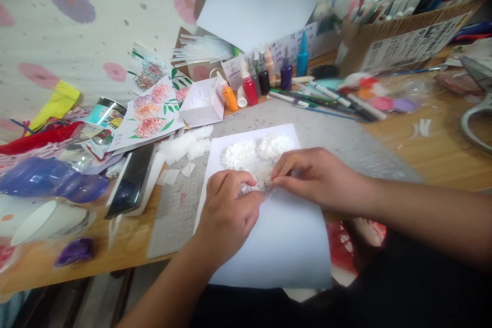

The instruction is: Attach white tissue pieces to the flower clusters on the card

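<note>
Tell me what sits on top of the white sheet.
On the white sheet sit two crumpled white tissue clumps. The left hand and right hand pinch a third piece, mostly hidden by the fingers.

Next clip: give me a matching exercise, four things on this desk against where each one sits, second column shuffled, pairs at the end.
Things:
1. white paper sheet
2. phone
3. dye bottles
4. scissors

Places:
A. far right edge of the desk
B. in a row behind the cutting mat
C. under both hands, left hand and right hand
D. left of the mat, face up

Pairs: 1-C, 2-D, 3-B, 4-A
</note>
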The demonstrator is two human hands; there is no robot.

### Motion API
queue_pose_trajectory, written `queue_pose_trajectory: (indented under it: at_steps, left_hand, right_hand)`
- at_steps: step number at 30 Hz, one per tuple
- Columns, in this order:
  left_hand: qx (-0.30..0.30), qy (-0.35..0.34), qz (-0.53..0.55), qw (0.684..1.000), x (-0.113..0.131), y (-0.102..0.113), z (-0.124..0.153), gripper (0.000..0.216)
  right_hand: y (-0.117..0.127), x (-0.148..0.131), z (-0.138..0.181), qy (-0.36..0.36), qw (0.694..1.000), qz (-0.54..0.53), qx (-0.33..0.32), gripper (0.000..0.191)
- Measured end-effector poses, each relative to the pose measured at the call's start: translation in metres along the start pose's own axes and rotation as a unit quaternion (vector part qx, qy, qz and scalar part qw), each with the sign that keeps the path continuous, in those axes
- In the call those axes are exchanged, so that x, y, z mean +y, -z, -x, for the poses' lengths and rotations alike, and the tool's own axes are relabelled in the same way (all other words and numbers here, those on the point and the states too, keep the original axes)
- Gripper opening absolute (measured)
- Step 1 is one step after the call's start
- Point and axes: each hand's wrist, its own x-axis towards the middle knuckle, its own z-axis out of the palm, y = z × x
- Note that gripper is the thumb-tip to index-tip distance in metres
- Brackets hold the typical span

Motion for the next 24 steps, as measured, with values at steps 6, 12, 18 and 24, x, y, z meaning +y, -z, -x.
queue_pose_trajectory:
  at_steps: [6, 12, 18, 24]
  left_hand:
    - [0.000, 0.003, -0.001, 1.000, 0.0017, 0.0012, -0.0025, 0.016]
    - [-0.015, 0.000, -0.001, 1.000, 0.0033, 0.0024, -0.0029, 0.016]
    - [-0.025, -0.014, -0.011, 1.000, 0.0008, 0.0020, -0.0017, 0.024]
    - [-0.021, 0.000, -0.022, 1.000, -0.0007, 0.0018, -0.0030, 0.014]
  right_hand:
    - [0.0025, 0.0042, -0.0015, -0.017, 0.998, 0.064, 0.003, 0.010]
    - [0.0039, 0.0034, -0.0020, -0.029, 0.998, 0.053, -0.007, 0.011]
    - [0.0049, 0.0051, -0.0045, -0.024, 0.998, 0.050, -0.010, 0.011]
    - [0.0066, 0.0059, -0.0044, -0.020, 0.998, 0.050, -0.019, 0.011]
